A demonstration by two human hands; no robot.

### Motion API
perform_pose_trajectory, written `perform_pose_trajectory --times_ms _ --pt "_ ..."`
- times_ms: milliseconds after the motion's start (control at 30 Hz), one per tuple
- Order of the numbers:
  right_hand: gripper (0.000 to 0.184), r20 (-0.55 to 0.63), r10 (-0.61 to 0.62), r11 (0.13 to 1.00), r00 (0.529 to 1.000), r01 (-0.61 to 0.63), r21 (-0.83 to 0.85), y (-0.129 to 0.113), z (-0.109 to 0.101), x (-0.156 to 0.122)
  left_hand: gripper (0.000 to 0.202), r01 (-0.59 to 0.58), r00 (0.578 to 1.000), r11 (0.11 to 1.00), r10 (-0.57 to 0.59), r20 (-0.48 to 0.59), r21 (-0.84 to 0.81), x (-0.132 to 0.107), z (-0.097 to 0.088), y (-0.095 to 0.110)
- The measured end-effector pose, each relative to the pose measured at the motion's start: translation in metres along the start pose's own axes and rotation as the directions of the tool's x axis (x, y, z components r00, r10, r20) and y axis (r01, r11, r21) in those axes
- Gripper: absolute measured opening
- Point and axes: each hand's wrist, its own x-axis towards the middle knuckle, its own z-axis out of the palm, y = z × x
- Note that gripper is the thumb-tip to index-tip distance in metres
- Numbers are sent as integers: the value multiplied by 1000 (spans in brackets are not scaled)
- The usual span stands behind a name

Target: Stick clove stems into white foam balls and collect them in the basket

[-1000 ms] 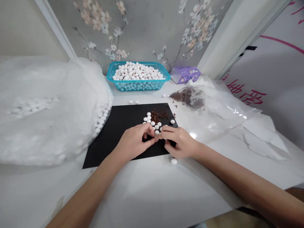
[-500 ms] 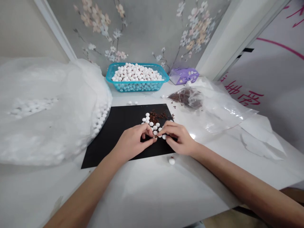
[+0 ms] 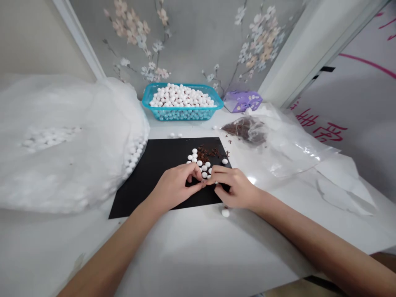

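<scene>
My left hand and my right hand meet fingertip to fingertip over the black mat. Both hands are pinched together on a small white ball between them, mostly hidden by the fingers. Just beyond the fingers lie several loose white balls and a small heap of dark brown bits on the mat. One white ball lies on the white table close below my right hand.
A teal basket heaped with white balls stands at the back. A big white bag of balls fills the left. A clear plastic bag holding brown bits lies right, with a purple box behind it.
Both hands stay pinched together at the same spot on the mat; only the fingers shift slightly. The view has drifted a little.
</scene>
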Motion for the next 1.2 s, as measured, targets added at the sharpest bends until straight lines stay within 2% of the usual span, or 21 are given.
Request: perform_pose_trajectory --times_ms 67,167,267,333,400,467,567,700,767,867,967,1033,1100,1200 --pt "32 27 34 999 999 -34 -6 -2 -3 1 10 -21 1000 1000 21 -4 14 -1 0 1" --pt "29 60 70 991 996 -77 113 1 -11 7 7 -65 997 996 67 -40 61 -3 0 2" --pt "23 -63 143 970 988 -128 208 11 -18 26 7 -116 989 987 125 -81 111 -5 1 3" --pt "20 -127 193 975 973 -176 135 19 -19 47 9 -141 983 980 156 -95 142 -7 1 3" --pt "15 -113 215 976 970 -219 -18 28 -14 73 9 -167 978 970 185 -92 175 -8 1 3" --pt "15 -112 280 934 953 -298 -196 36 -5 101 10 -194 974 959 214 -81 206 -10 1 3" --pt "21 -139 304 918 943 -329 -223 45 13 136 11 -217 969 947 239 -68 236 -11 1 4" --pt "10 -135 279 928 951 -303 -217 52 28 156 11 -221 967 939 246 -64 263 -11 2 3" --pt "10 -170 267 930 949 -299 -212 51 27 151 10 -225 965 934 254 -71 279 -11 3 3" --pt "17 -262 253 943 931 -298 -149 41 16 128 10 -224 958 925 267 -105 307 -11 4 2" --pt "19 -344 250 967 905 -214 138 24 0 88 13 -222 954 916 275 -121 336 -10 4 3" --pt "20 -341 336 929 878 -248 277 11 -8 59 14 -206 953 918 267 -143 340 -10 5 3" --pt "26 -306 458 852 835 -313 420 0 -11 35 17 -169 948 929 245 -205 331 -10 6 4" --pt "27 -187 594 725 782 -420 546 -11 -10 14 31 -123 921 943 224 -319 308 -9 8 3"
